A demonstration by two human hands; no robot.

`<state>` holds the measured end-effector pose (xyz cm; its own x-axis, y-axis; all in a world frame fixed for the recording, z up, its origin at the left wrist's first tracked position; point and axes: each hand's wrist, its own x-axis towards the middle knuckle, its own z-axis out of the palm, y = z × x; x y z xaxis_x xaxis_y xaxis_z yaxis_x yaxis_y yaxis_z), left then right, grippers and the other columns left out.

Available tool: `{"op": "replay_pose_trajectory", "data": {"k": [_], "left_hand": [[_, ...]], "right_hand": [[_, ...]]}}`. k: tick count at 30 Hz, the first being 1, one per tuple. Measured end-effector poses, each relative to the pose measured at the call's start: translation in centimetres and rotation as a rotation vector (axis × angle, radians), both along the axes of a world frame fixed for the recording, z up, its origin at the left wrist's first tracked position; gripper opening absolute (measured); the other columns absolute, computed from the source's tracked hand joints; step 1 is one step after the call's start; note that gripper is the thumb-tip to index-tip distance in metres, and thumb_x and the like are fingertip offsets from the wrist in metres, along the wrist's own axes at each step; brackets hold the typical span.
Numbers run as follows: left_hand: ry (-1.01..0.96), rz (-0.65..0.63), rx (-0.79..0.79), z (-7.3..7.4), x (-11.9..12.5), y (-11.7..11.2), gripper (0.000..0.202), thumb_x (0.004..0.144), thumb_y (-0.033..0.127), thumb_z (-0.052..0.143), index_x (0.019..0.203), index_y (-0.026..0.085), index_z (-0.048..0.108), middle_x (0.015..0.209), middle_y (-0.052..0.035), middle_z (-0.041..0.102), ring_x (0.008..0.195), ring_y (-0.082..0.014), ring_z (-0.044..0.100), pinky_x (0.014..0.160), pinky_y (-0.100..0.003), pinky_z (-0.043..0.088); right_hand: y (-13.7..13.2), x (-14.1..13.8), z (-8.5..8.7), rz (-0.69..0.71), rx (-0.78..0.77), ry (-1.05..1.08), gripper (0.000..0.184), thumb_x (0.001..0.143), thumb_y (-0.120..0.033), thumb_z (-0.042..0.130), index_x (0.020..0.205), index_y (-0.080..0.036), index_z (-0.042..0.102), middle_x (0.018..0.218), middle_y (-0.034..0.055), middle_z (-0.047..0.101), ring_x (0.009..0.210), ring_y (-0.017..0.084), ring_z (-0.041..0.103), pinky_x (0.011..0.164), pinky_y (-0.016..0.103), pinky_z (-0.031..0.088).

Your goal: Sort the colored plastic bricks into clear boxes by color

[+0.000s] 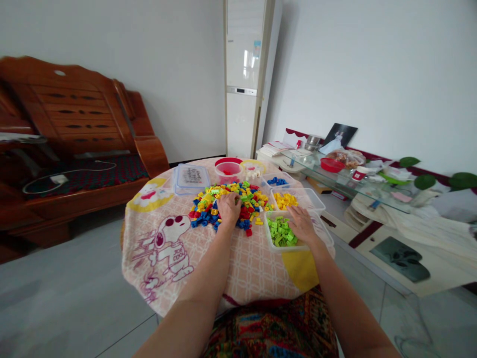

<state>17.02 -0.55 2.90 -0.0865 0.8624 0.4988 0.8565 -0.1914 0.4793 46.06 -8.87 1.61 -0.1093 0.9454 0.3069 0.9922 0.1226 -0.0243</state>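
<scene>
From where I stand, 2 bare hands are busy over a round counter (257, 278) spread with a patterned cloth. The left hand (230, 206) is down on a heap of mixed toy bricks (204, 206), red, yellow, blue and green, near the middle. Its fingers are curled; I can't tell whether that grip is closed on a brick. The right hand (302, 224) lies palm down over the side of a clear box (278, 248) of green bricks (280, 231), its grip loose, fingers apart, the tips close to the yellow bricks (285, 200) in the container just beyond. Farther back sit blue bricks (277, 181) in another clear box, some white pieces (252, 174), and a pink tub (228, 178) with a little red in it. A clear, blue-edged container (192, 179) sits left of the tub, near the heap. Over by the wall, a red bowl (332, 165) shares a glass shelf (385, 196) with papers and bags; a wooden bench (80, 114) stands off to the left.
</scene>
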Motion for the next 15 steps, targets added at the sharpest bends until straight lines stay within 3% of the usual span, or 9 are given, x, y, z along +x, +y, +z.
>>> {"op": "replay_pose_trajectory", "data": {"k": [15], "left_hand": [[-0.031, -0.007, 0.052, 0.31, 0.04, -0.46, 0.015, 0.087, 0.021, 0.058, 0.089, 0.021, 0.074, 0.098, -0.0082, 0.075, 0.102, -0.0266, 0.064, 0.089, -0.039, 0.041]], "right_hand": [[-0.07, -0.01, 0.09, 0.008, 0.004, 0.003, 0.058, 0.090, -0.024, 0.047, 0.147, -0.015, 0.050, 0.151, 0.0118, 0.052, 0.140, 0.030, 0.042, 0.119, 0.045, 0.026]]}}
